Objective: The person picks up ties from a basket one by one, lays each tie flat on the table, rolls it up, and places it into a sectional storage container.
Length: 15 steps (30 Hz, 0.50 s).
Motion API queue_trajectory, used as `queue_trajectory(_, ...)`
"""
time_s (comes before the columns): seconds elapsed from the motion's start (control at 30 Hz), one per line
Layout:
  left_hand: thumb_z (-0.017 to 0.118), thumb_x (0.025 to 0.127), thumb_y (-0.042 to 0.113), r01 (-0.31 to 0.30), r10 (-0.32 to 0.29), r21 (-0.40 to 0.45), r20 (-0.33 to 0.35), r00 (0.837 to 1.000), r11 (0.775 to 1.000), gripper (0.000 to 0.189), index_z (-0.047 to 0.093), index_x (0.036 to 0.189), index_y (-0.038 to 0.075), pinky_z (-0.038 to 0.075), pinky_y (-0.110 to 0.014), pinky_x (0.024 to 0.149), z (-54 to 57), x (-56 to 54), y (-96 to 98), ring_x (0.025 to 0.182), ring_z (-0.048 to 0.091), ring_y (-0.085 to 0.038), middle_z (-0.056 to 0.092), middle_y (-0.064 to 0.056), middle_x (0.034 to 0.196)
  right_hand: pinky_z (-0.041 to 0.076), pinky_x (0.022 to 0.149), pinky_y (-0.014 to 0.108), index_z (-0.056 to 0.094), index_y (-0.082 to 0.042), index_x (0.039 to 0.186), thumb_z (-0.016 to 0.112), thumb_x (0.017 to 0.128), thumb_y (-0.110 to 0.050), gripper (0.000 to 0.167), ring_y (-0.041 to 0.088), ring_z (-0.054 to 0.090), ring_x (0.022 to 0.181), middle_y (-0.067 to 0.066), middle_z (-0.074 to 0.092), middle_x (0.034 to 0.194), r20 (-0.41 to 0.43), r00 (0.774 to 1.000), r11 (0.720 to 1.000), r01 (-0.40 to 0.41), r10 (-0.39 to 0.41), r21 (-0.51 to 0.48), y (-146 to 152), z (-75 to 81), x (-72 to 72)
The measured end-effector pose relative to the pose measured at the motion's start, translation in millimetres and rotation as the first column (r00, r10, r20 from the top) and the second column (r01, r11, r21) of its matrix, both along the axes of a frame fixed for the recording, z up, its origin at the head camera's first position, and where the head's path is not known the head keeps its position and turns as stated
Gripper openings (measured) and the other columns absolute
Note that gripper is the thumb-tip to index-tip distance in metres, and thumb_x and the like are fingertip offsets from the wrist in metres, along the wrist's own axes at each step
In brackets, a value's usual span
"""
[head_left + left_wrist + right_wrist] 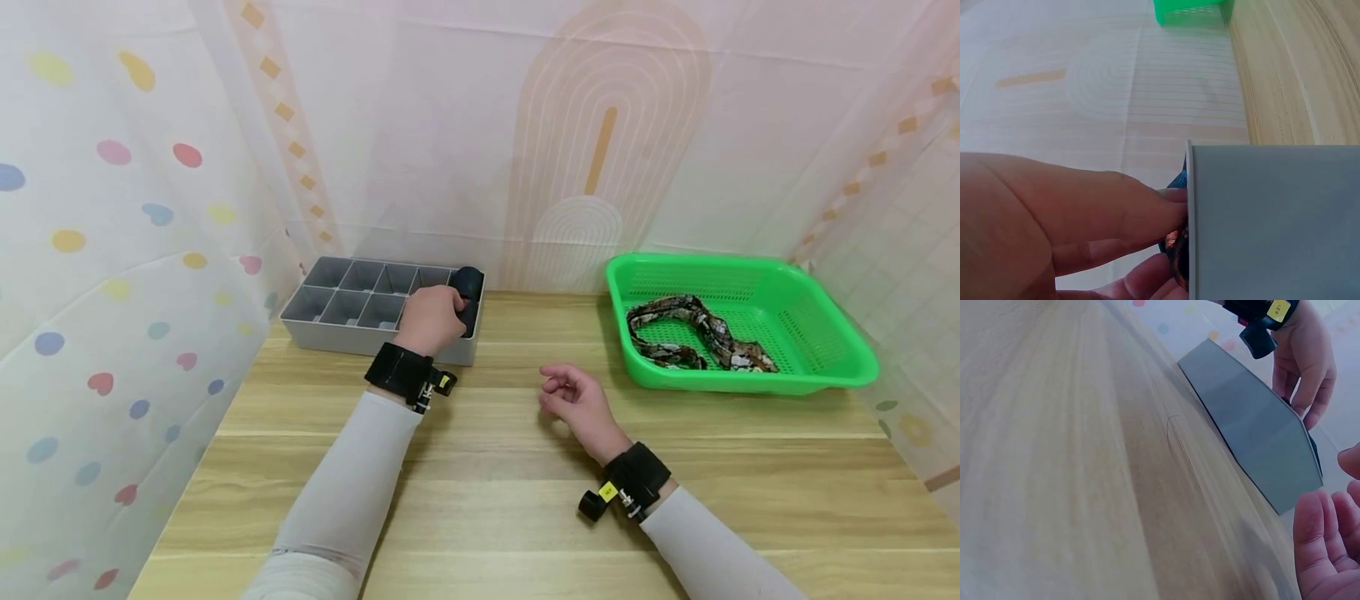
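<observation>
At the back left stands a grey divided box point(378, 337) with two rows of compartments. My left hand point(431, 318) reaches over its front wall at the right end. There the thumb and fingers pinch a dark blue, shiny cloth point(467, 283), which fills the rightmost section. In the left wrist view, a copper-coloured patch shows on this cloth point(1179, 181) between the fingers, and the box wall hides the rest. My right hand point(581, 406) is held over the table between the box and a green basket, its fingers loosely bent and holding nothing.
The green plastic basket point(735, 382) stands at the back right. A long patterned cloth point(712, 329) in brown, black and white lies curved inside it. Behind the wooden table point(480, 517) hangs a printed curtain point(435, 167), and a dotted one point(135, 275) hangs at the left.
</observation>
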<state>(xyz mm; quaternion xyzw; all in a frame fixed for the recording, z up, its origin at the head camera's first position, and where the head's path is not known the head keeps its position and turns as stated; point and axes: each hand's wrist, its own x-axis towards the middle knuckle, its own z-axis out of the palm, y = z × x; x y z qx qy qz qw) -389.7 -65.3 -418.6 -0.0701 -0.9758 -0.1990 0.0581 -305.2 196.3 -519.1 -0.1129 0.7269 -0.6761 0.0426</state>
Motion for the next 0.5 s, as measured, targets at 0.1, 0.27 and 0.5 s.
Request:
queue_trajectory(0.1, 0.076, 0.087, 0.012, -0.001, 0.001, 0.003, -0.014, 1.000, 1.000, 0.023, 0.079, 0.110, 0.007, 0.058, -0.049, 0.091, -0.4, 0.8, 1.3, 0.105, 0.071, -0.035, 0.078, -0.013, 0.113, 0.057, 0.078, 0.019, 0.059, 0.014, 0.133, 0.068, 0.093, 0.009, 0.041, 0.006, 0.063, 0.085, 0.024, 0.063, 0.109, -0.037, 0.999, 0.999, 0.016, -0.015, 0.044, 3, 3.8, -0.8)
queue_trajectory(0.27, 0.071, 0.095, 0.017, 0.050, -0.038, 0.092, -0.130, 0.991, 0.994, 0.021, 0.077, 0.113, 0.008, 0.056, -0.046, 0.088, 6.3, 9.8, 10.0, 0.101, 0.067, -0.030, 0.075, -0.011, 0.108, 0.052, 0.069, 0.019, 0.066, 0.014, 0.120, 0.069, 0.092, 0.009, 0.029, 0.006, 0.061, 0.078, 0.007, 0.067, 0.094, -0.262, 0.963, 0.992, 0.086, -0.058, 0.096, 19, 28.9, -5.1)
queue_trajectory(0.5, 0.074, 0.097, 0.021, 0.316, -0.306, 0.304, -0.082, 0.948, 0.899, 0.023, 0.075, 0.118, 0.012, 0.058, -0.037, 0.088, 19.0, 48.4, 66.4, 0.095, 0.071, -0.019, 0.076, -0.005, 0.111, 0.044, 0.067, 0.015, 0.072, 0.007, 0.107, 0.066, 0.090, 0.011, 0.018, 0.006, 0.057, 0.071, 0.005, 0.067, 0.082, -0.577, 0.757, 0.866, 0.473, -0.305, 0.163, 80, 65.2, -19.6)
